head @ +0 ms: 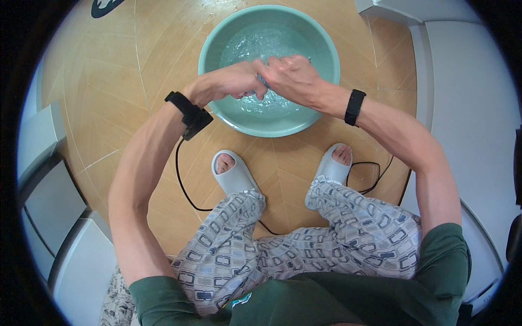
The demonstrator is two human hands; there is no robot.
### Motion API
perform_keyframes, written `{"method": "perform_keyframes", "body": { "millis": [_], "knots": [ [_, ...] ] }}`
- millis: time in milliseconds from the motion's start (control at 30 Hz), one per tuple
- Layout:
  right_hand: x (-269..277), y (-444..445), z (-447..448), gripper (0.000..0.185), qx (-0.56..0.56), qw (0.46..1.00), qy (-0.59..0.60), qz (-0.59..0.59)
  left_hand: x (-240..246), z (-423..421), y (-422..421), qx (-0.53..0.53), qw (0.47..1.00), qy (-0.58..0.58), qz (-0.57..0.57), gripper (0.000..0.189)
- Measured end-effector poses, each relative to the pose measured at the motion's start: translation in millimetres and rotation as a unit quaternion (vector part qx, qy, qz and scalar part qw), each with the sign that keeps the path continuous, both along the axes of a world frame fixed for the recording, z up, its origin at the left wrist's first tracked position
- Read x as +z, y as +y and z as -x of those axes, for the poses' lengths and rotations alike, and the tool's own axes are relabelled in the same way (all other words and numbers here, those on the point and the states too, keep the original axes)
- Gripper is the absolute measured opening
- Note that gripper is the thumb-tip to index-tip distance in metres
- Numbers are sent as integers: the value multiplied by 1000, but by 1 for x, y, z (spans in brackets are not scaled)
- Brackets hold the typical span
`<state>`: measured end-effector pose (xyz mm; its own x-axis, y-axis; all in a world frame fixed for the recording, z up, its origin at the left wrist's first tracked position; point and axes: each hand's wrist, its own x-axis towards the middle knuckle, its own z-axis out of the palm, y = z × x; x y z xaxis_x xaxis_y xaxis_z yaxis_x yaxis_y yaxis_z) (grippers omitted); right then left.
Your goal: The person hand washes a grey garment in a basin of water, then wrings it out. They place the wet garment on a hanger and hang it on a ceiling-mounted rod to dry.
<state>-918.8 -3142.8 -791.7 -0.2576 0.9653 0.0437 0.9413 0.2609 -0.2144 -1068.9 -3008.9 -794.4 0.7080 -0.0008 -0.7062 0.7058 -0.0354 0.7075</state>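
A round mint-green plastic basin [269, 132] stands on the floor before me, with rippling water [261, 106] inside. Above the water my left hand [240, 79] and my right hand [293, 76] meet, both closed around a small wet blue-grey cloth [264, 82]. Only slivers of the cloth show between and below the fingers; its full shape is hidden. The knuckles of my right hand face up, and my left thumb points toward the right hand.
Light slippers [233, 175] are on my feet close to the basin. A black cable [179, 179] hangs from the device [195, 122] on my left wrist and runs along the wood-patterned floor [110, 122]. White furniture [469, 102] flanks the right; pale grey furniture [81, 252] stands left.
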Motion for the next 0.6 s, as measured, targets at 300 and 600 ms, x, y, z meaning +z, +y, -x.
{"method": "perform_keyframes", "body": {
  "millis": [300,600],
  "knots": [
    [9,8,-15,31,-204,828,470,227,37,15,-27,97,886,-209,-402,69],
    [31,2,-31,19,-99,629,591,495,40,24,-29,-178,634,-445,-607,65]
  ]
}}
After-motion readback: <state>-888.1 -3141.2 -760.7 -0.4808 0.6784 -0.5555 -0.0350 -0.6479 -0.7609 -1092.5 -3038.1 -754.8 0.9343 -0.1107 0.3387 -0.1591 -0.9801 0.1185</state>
